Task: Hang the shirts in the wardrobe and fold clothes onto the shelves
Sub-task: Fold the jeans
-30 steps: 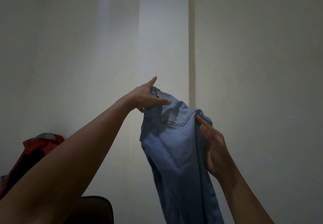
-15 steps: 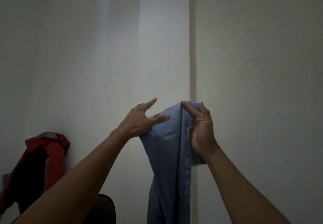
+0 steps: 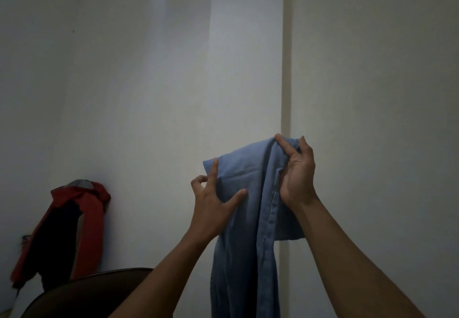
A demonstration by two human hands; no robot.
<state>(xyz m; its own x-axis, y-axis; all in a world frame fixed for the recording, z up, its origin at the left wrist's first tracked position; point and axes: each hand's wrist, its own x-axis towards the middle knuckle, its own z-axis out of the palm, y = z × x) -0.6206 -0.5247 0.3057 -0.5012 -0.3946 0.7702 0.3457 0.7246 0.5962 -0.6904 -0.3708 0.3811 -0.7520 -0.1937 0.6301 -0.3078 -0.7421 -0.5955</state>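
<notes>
Right hand (image 3: pixel 298 176) pinching blue jeans (image 3: pixel 243 243), held aloft; left hand (image 3: pixel 213 206) splayed against them

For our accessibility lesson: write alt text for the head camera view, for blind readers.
A person holds up light blue denim jeans before a pale wall: the right hand grips the top fold, the left hand touches the cloth. A red and dark jacket hangs lower left.

Dim, flat grey indoor light. A pale vertical sheen streaks the wall (image 3: pixel 161 7) toward 11 o'clock, and shadow deepens toward 7 o'clock. Detail is soft and grainy throughout.
</notes>
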